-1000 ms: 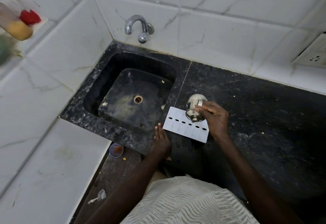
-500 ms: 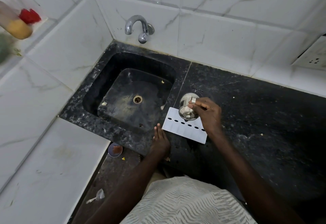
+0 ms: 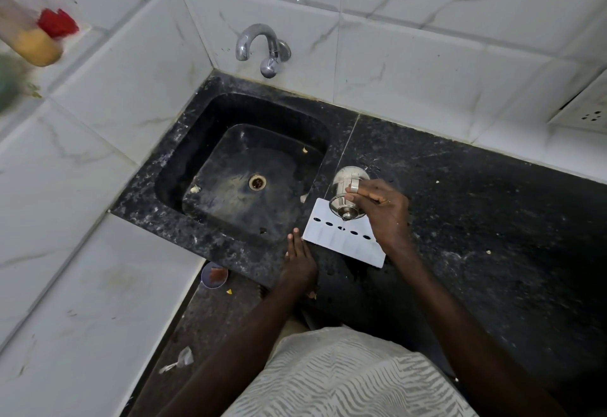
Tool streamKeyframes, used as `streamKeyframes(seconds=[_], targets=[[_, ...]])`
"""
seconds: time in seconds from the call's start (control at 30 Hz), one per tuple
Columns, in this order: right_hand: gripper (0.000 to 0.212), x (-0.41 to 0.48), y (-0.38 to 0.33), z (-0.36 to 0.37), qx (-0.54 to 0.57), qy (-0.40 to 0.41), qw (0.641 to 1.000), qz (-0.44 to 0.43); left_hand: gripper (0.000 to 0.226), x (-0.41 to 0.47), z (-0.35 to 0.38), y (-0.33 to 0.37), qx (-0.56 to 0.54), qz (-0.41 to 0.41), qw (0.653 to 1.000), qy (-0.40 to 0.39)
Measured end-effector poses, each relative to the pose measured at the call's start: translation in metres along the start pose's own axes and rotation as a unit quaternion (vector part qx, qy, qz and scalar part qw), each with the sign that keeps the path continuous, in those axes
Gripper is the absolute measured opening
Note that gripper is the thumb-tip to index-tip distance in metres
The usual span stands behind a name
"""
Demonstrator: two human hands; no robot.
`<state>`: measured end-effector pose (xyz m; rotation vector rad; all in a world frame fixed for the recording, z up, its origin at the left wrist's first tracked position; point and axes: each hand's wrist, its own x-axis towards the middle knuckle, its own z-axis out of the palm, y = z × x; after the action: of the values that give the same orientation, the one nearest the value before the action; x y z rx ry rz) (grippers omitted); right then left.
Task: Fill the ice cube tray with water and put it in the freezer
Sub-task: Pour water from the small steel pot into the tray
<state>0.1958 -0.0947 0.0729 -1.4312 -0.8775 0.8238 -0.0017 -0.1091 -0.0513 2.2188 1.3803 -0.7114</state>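
Head: steel cup (image 3: 341,183) tilted over tray (image 3: 348,245)

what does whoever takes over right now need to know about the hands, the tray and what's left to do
Right hand: grips a small steel cup, tipped mouth-down over the tray, water dripping at a middle hole.
Left hand: open, fingers straight, flat on the counter by the tray's near-left corner; contact with the tray cannot be told.
White ice cube tray: lies flat on the counter just right of the sink.
Done: pouring has started; how full the tray is cannot be seen.
Left: finish filling, then carry the tray level to the freezer, which is not in view.
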Motion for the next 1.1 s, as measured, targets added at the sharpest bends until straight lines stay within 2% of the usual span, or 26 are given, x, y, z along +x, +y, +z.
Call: streamKeyframes(seconds=[0.07,0.13,0.2,0.47,0.6,0.77,0.93,1.1], targets=[[0.024,0.001,0.001,-0.001,-0.008,0.0,1.0,-0.001,0.12,0.001,0.002,0.0,-0.001,0.0,1.0,0.002],[0.023,0.001,0.002,-0.001,-0.015,-0.001,1.0,-0.004,0.099,0.001,0.001,0.0,-0.011,-0.006,1.0,0.014],[0.022,0.002,0.004,-0.001,-0.027,0.001,1.0,-0.01,0.092,0.0,0.0,0.0,-0.012,-0.006,1.0,0.016],[0.02,0.003,-0.002,0.001,-0.026,0.002,0.999,-0.023,0.113,0.002,0.001,-0.001,-0.014,-0.002,1.0,-0.005],[0.017,0.005,-0.004,0.005,-0.035,0.004,0.999,-0.034,0.11,0.0,-0.001,-0.002,-0.015,0.0,1.0,-0.008],[0.014,0.008,-0.006,0.013,-0.007,0.019,1.0,0.007,0.106,0.002,0.003,-0.002,-0.015,-0.011,1.0,0.002],[0.018,0.006,-0.01,0.023,-0.006,-0.006,1.0,-0.012,0.101,0.004,0.007,-0.004,-0.009,-0.003,1.0,0.015],[0.035,0.003,-0.019,0.03,0.004,-0.021,1.0,-0.022,0.11,0.004,0.005,-0.005,0.001,0.01,1.0,0.011]])
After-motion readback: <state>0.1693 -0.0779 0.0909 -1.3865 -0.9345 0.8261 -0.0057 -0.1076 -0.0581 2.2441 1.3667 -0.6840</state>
